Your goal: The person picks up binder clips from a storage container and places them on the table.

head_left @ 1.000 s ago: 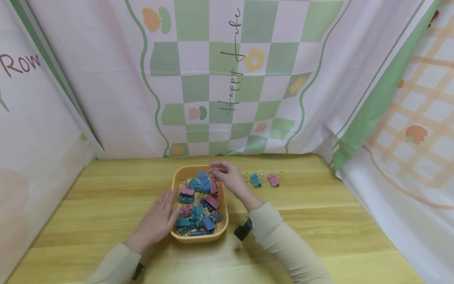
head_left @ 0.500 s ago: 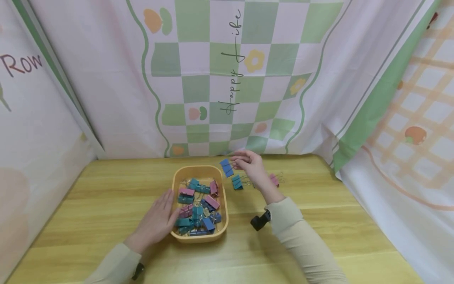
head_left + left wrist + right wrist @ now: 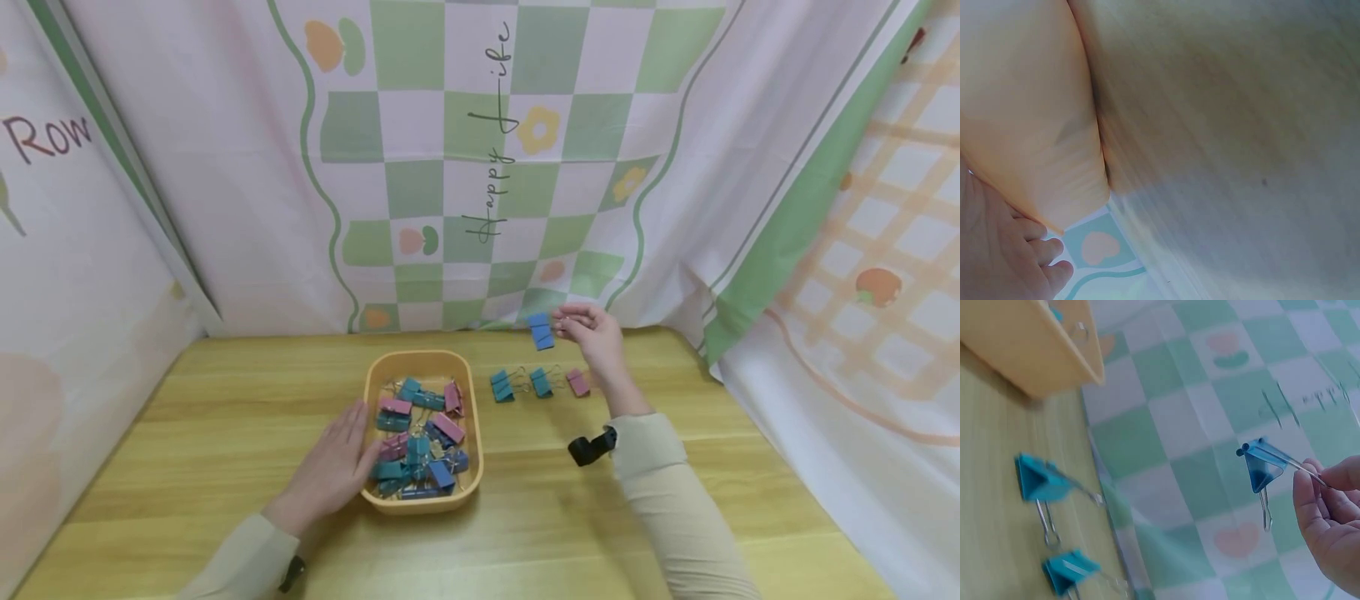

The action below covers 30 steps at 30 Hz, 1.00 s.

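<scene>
A blue binder clip is held up just right of centre in the head view, near the desk's back edge. The right hand has its grip on the clip: thumb and fingers pinch one wire handle, while the right wrist view shows the other handle hanging loose. Below the clip, on the wooden desk, a row runs left to right: a teal clip, a second teal clip and a pink clip, each apart from the next. Left of the row, below the centre of the frame, sits a yellow-orange tray with a jumble of pink, teal and blue clips inside. The left hand rests against the tray's left side, fingers extended, its grip grasping nothing. Behind the desk, filling the upper frame, hangs a green-and-white checked curtain lettered "Happy Life".
</scene>
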Motion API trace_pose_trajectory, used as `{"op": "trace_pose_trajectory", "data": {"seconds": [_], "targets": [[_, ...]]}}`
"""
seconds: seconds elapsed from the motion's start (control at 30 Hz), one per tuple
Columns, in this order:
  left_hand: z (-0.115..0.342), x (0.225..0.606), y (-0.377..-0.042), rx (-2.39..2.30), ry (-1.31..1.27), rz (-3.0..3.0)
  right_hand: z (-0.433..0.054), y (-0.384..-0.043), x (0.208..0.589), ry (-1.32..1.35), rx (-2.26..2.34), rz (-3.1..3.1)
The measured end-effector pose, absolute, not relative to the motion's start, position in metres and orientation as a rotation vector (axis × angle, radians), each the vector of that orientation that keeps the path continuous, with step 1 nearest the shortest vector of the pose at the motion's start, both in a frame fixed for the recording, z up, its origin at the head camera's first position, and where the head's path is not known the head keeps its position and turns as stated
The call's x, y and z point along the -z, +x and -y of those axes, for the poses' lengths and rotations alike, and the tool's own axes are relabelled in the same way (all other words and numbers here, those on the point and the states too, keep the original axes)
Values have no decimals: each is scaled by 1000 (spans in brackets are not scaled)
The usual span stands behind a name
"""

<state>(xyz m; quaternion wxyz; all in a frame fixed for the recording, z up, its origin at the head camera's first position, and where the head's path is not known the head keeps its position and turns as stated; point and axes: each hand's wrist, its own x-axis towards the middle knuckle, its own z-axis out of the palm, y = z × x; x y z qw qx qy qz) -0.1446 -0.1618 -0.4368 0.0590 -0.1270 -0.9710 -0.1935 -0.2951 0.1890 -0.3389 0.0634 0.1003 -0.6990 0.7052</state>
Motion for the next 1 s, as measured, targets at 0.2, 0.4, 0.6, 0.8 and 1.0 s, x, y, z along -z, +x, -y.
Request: {"op": "trace_pose_trajectory", "data": {"seconds": [0.2,0.4,0.6,0.8,1.0], "targets": [[162,436,-144,577,-390,2940,-214,-301,343,239,-2137,2070],[162,436,-145,580,-385,2947,-238,-308,349,151,-2204,1995],[162,437,-145,575,-385,2949,-261,-316,355,24,-2260,1950],[162,436,-146,574,-387,2949,-282,-322,368,-91,-2204,2024],[162,435,-145,577,-374,2965,-295,-325,383,-200,-2093,2160]]}}
